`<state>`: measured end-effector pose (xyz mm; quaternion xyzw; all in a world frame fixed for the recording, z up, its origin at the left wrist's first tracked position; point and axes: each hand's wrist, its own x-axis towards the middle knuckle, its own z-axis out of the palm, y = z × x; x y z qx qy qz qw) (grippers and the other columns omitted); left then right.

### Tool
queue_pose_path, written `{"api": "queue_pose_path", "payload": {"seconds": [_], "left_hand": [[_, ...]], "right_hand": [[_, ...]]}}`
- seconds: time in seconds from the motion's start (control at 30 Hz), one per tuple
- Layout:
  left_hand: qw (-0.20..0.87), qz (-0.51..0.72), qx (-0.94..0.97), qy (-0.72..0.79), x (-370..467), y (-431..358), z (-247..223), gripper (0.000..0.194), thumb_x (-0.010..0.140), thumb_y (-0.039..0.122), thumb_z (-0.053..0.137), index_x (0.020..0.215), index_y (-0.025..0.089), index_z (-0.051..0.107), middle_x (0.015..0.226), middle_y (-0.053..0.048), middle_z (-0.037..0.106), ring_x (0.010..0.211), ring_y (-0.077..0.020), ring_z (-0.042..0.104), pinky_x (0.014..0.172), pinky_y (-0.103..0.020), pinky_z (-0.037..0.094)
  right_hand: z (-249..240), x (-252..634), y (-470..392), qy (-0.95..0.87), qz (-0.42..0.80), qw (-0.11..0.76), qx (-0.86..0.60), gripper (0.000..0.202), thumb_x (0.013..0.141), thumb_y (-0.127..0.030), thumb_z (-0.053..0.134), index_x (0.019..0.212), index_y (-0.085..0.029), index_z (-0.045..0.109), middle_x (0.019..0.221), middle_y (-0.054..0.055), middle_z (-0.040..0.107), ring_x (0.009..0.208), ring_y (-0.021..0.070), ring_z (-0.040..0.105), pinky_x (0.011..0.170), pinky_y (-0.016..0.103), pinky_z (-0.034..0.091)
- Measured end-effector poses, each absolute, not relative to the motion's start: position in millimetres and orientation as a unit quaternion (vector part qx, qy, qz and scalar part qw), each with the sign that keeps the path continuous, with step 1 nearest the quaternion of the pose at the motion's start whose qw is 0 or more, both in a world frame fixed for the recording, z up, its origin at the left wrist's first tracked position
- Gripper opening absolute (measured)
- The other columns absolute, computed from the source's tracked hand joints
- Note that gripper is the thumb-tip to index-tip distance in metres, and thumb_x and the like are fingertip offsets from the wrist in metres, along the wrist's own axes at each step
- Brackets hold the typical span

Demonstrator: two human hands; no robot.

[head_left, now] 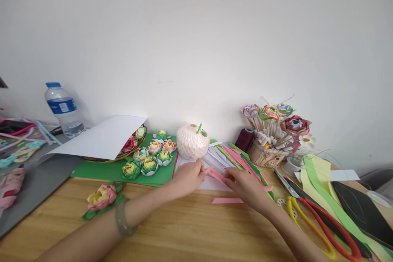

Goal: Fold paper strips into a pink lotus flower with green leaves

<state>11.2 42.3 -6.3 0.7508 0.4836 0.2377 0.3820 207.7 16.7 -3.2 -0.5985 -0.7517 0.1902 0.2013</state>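
Note:
Between my two hands a pink paper strip [215,174] stretches just above the wooden table. My left hand [189,177], with a jade-coloured bangle on its wrist, pinches the strip's left end, which looks folded. The right end is gripped in the fingers of my right hand [244,186]. Another pink strip [226,200] lies flat below my right hand. Behind it spreads a pile of pink, white and green paper strips [238,157]. A round white textured ornament [193,142] with a green stem stands just beyond my left hand.
Several folded paper flowers [149,165] sit on green card [101,170], and a pink-yellow one [102,199] lies on the table. Scissors [319,217], a basket of paper flowers [267,151] and a thread spool [245,139] are right; a water bottle [64,110] stands left.

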Motion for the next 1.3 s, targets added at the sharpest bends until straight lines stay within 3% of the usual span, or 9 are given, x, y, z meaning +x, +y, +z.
{"api": "queue_pose_path", "payload": {"seconds": [0.17, 0.3, 0.43, 0.57, 0.63, 0.7, 0.9, 1.17, 1.3], "left_hand": [[0.57, 0.334, 0.604, 0.447, 28, 48, -15, 0.012, 0.08, 0.027, 0.046, 0.075, 0.019, 0.039, 0.07, -0.002, 0.062, 0.064, -0.0139, 0.062, 0.062, -0.027, 0.047], [0.644, 0.398, 0.5, 0.42, 29, 44, -24, 0.028, 0.067, 0.03, 0.065, 0.077, 0.018, 0.042, 0.071, 0.0, 0.058, 0.063, -0.0117, 0.06, 0.067, -0.028, 0.047], [0.688, 0.419, 0.441, 0.395, 28, 38, -28, 0.045, 0.055, 0.029, 0.074, 0.09, 0.016, 0.049, 0.073, 0.0, 0.059, 0.061, -0.0114, 0.057, 0.061, -0.026, 0.043], [0.704, 0.42, 0.432, 0.375, 29, 33, -29, 0.023, 0.06, 0.027, 0.068, 0.074, 0.012, 0.056, 0.058, 0.003, 0.052, 0.048, -0.0068, 0.044, 0.048, -0.021, 0.031], [0.709, 0.425, 0.424, 0.369, 31, 30, -28, 0.013, 0.064, 0.022, 0.062, 0.071, 0.013, 0.054, 0.057, 0.003, 0.05, 0.046, -0.0059, 0.039, 0.046, -0.021, 0.028], [0.717, 0.432, 0.414, 0.357, 33, 27, -26, 0.012, 0.063, 0.015, 0.056, 0.075, 0.014, 0.054, 0.064, 0.001, 0.053, 0.052, -0.0076, 0.045, 0.049, -0.021, 0.032], [0.814, 0.406, 0.339, 0.241, 36, 20, -18, 0.041, 0.046, 0.001, 0.045, 0.084, 0.016, 0.05, 0.08, -0.001, 0.054, 0.068, -0.0115, 0.053, 0.059, -0.023, 0.039], [0.816, 0.393, 0.362, 0.218, 37, 18, -22, 0.029, 0.057, 0.005, 0.056, 0.083, 0.018, 0.048, 0.085, -0.002, 0.053, 0.085, -0.0159, 0.054, 0.074, -0.029, 0.043], [0.818, 0.383, 0.376, 0.207, 37, 17, -23, 0.027, 0.062, 0.009, 0.058, 0.085, 0.018, 0.047, 0.084, -0.003, 0.054, 0.083, -0.0153, 0.056, 0.072, -0.028, 0.043]], "right_hand": [[3, 213, 20, -0.687, 0.299, 0.279, -0.601, 0.023, 0.078, -0.037, 0.046, 0.063, -0.019, 0.049, 0.055, -0.002, 0.048, 0.052, 0.0139, 0.046, 0.052, 0.026, 0.034], [4, 206, 16, -0.619, 0.415, 0.342, -0.572, 0.031, 0.077, -0.048, 0.046, 0.07, -0.018, 0.051, 0.056, -0.004, 0.045, 0.05, 0.0113, 0.044, 0.051, 0.026, 0.039], [3, 189, 6, -0.561, 0.502, 0.383, -0.536, 0.033, 0.072, -0.05, 0.055, 0.07, -0.017, 0.053, 0.062, -0.002, 0.048, 0.055, 0.0106, 0.048, 0.059, 0.027, 0.045], [-2, 172, -2, -0.483, 0.587, 0.395, -0.516, 0.031, 0.067, -0.047, 0.064, 0.07, -0.016, 0.058, 0.061, -0.002, 0.051, 0.055, 0.0113, 0.049, 0.058, 0.026, 0.045], [-6, 167, -3, -0.479, 0.589, 0.388, -0.523, 0.032, 0.067, -0.048, 0.064, 0.07, -0.016, 0.059, 0.06, -0.002, 0.052, 0.056, 0.0125, 0.05, 0.058, 0.027, 0.044], [-9, 164, -3, -0.484, 0.58, 0.384, -0.53, 0.033, 0.068, -0.049, 0.062, 0.068, -0.016, 0.059, 0.059, -0.002, 0.053, 0.056, 0.0129, 0.05, 0.057, 0.026, 0.043], [-13, 167, -1, -0.576, 0.451, 0.405, -0.548, 0.027, 0.075, -0.041, 0.056, 0.062, -0.017, 0.059, 0.06, -0.001, 0.054, 0.056, 0.0129, 0.047, 0.055, 0.024, 0.039], [-14, 167, -1, -0.619, 0.439, 0.392, -0.521, 0.026, 0.079, -0.038, 0.052, 0.072, -0.016, 0.064, 0.075, 0.003, 0.063, 0.07, 0.0167, 0.056, 0.064, 0.025, 0.044], [-14, 165, -2, -0.587, 0.485, 0.396, -0.513, 0.026, 0.078, -0.039, 0.054, 0.075, -0.016, 0.064, 0.072, 0.002, 0.062, 0.063, 0.0155, 0.057, 0.058, 0.025, 0.046]]}}
